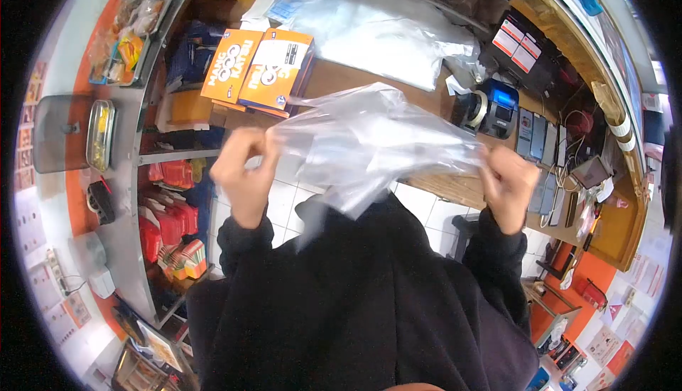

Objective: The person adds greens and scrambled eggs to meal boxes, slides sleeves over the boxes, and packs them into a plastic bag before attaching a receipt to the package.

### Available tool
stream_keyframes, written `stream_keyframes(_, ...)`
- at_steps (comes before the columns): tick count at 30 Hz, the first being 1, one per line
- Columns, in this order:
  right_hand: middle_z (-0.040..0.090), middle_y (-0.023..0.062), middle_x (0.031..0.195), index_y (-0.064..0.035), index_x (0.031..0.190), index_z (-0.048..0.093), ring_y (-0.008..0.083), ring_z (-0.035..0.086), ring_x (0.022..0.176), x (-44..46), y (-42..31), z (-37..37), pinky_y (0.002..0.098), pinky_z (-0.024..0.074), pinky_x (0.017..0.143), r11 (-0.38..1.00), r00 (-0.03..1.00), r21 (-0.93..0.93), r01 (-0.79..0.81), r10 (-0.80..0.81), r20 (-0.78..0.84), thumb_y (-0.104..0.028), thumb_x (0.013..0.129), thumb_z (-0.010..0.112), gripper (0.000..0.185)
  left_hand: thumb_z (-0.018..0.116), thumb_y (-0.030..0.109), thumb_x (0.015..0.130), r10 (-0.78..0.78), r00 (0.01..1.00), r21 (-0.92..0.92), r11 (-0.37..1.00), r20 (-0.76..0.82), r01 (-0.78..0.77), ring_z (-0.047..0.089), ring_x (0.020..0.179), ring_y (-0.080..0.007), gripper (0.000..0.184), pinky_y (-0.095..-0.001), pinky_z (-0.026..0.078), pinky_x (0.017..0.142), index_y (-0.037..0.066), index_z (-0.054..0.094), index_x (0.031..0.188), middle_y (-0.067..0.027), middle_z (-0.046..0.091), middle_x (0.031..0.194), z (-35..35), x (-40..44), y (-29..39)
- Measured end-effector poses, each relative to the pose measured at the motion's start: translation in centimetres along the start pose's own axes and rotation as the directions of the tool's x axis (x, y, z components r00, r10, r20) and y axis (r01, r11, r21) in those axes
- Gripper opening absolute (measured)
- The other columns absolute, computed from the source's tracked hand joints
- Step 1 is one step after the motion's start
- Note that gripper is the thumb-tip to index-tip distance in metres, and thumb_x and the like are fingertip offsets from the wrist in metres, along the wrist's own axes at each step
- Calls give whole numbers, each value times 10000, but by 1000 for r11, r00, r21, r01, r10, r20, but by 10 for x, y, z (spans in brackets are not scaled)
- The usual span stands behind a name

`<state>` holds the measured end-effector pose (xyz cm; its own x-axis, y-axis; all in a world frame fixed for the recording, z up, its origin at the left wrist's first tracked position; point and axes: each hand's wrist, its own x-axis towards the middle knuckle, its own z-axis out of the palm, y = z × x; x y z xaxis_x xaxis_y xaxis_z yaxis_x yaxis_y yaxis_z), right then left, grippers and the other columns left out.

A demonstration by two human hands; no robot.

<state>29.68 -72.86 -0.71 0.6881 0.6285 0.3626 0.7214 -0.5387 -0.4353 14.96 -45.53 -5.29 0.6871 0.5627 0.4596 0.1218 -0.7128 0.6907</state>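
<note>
A clear plastic bag [383, 132] is stretched between my two hands in front of my chest, partly blurred. My left hand [245, 167] pinches one corner of it. At the opposite corner, the fingers of my right hand [510, 178] are closed on the plastic. Beyond my left hand, orange and white printed boxes [234, 71] stand side by side on the wooden counter [355, 75]. A pile of clear plastic sheets or bags [383, 29] lies at the back of that counter.
A small printer [501, 107] with a lit blue screen stands on the right, beside a paper roll [474, 109]. Dark devices and cables [561, 156] lie farther right. Metal shelving [135, 135] on the left holds red packets [170, 224].
</note>
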Motion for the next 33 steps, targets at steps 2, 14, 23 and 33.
stream_keyframes(2,447,103,541,6,549,489,222,452,455,-6,-13,-29,287,339,417,996,998,-87,14,-20,-67,14,621,644,172,637,-55,668,131,987,72,990,-98,-124,579,577,-141,91,-233,435,525,1,568,685,-72,584,631,-20,-4,17)
stream_keyframes(14,486,151,698,5,770,497,297,521,650,11,-2,26,336,417,595,971,989,223,-84,109,-103,107,659,423,168,518,-41,745,159,937,-305,950,310,-60,544,846,-316,186,-350,422,741,4,557,921,-138,578,862,99,1,49)
stream_keyframes(23,467,181,655,12,737,453,310,498,610,9,35,25,371,393,573,848,952,482,-222,296,-82,-60,689,438,88,638,167,718,270,871,-615,787,409,45,420,1105,-304,499,-388,304,956,-13,431,1134,-152,456,1178,129,-14,66)
stream_keyframes(33,493,130,562,-50,645,486,318,516,544,13,57,14,390,372,478,896,981,444,-5,-82,175,-403,670,668,398,582,112,613,387,905,-609,765,176,-209,499,687,-192,255,-289,411,613,-15,547,832,-95,506,717,166,17,44)
